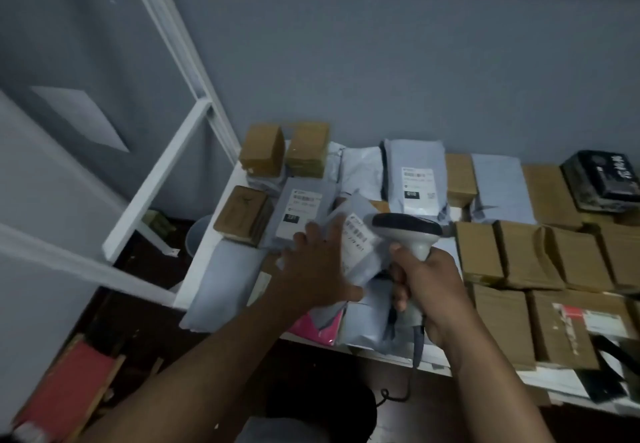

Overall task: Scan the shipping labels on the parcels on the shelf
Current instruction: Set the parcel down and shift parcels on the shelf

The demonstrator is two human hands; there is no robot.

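- Both forearms enter from the bottom edge and reach up over the front of the white shelf.
- Right hand: fingers wrapped round the grip of a grey-and-black handheld scanner. Scanner head points left, toward the label on the held parcel. Its cable drops below the shelf edge.
- Left hand: fingers spread across a grey poly mailer, thumb under its lower edge, holding it tilted up off the pile. White shipping label with barcode faces up, just beside the scanner head.
- Shelf surface is covered with parcels. Left rear: two small brown boxes side by side; a third brown box sits nearer, at the left edge.
- Flat grey mailer with label lies between that third box and the held mailer.
- Centre rear: another grey mailer with label, leaning against the grey wall.
- Right half: rows of brown cardboard parcels, touching one another. Nearest one carries a red-and-white label.
- Far right rear: black box with white print, resting on the cardboard parcels. Print blurred, unreadable.
- Pink item shows under the mailers at the shelf's front edge.
- White shelf frame upright rises at left.
- Label text throughout is too blurred to read.
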